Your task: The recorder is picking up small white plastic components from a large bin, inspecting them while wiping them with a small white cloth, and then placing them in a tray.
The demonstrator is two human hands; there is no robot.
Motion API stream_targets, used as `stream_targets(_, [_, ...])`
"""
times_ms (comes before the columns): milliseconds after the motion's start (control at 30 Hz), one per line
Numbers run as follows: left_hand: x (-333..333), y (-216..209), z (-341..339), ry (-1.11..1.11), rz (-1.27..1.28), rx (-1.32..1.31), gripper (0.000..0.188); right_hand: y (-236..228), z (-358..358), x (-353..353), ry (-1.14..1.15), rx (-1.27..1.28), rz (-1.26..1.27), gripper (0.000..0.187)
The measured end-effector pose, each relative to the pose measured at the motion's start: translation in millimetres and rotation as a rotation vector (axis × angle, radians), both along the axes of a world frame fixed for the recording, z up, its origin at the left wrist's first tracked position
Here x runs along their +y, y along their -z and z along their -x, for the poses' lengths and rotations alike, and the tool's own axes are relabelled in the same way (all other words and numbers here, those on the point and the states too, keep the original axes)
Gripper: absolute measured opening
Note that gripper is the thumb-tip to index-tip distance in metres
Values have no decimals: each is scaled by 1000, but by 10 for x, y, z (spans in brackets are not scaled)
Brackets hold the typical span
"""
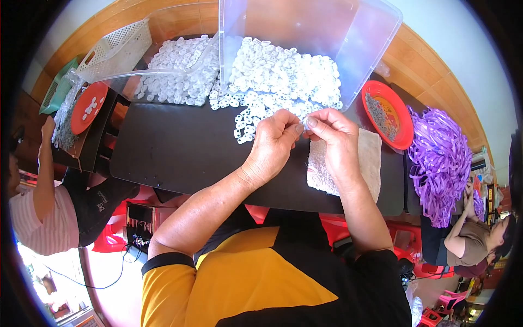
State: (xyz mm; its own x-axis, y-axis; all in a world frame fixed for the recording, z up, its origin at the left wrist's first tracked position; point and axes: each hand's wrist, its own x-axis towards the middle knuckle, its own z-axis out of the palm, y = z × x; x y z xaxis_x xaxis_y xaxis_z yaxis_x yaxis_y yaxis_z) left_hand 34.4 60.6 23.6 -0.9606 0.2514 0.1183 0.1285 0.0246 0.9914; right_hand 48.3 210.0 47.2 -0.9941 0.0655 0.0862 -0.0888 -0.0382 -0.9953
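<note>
My left hand [274,143] and my right hand [339,143] are raised over the dark table [180,144], fingertips almost meeting. Both are closed in a pinch. Whatever they pinch is tiny and mostly covered by the fingers, so I cannot make it out. Just behind the hands, a loose spread of small white plastic pieces with holes [251,115] spills out of a clear plastic bin [376,38] tipped on its side. A pale folded towel [370,163] lies beneath my right hand and wrist.
A red plate [403,136] with small grey parts stands right of the towel, beside a heap of purple straps [440,158]. At the left are a second clear bin [122,84] of white pieces, another red plate [81,117] and a white basket [117,49]. People sit at both sides.
</note>
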Motion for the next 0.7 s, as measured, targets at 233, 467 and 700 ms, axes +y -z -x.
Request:
stream_targets(233, [2, 23, -1, 0, -17, -20, 9, 53, 19, 7, -36, -43, -6, 12])
stream_targets(467, [14, 18, 11, -15, -92, -95, 11, -8, -8, -23, -28, -128, 42, 11])
stream_targets(700, [-69, -27, 49, -67, -198, -227, 15, 18, 5, 6, 24, -105, -43, 9])
